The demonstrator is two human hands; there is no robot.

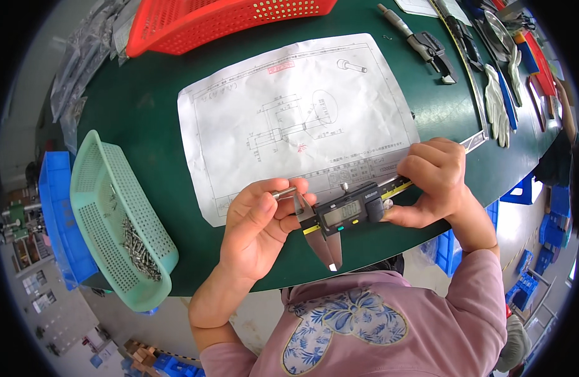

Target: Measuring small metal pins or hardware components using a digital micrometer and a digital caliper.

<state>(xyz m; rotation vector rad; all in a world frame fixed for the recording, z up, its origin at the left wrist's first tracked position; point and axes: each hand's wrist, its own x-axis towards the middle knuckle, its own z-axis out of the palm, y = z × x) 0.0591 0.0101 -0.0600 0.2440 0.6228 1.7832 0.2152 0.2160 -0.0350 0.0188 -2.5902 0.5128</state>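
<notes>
Between the left hand's fingers (264,210) sits a small metal pin (283,193), the digital caliper (346,213) just right of them, the drawing sheet (296,113) beyond them on the table (145,107), and the mesh basket (113,220) of pins well left.

Dark green round-edged work table (151,119). On it, centre: white paper sheet w/ printed technical drawing (296,119). Left edge: pale green perforated plastic basket (101,182) holding small metal pins (139,248), overhanging the rim. Top: red perforated plastic basket (201,22). Top right: grey micrometer (421,41), white work gloves (498,103).
</notes>
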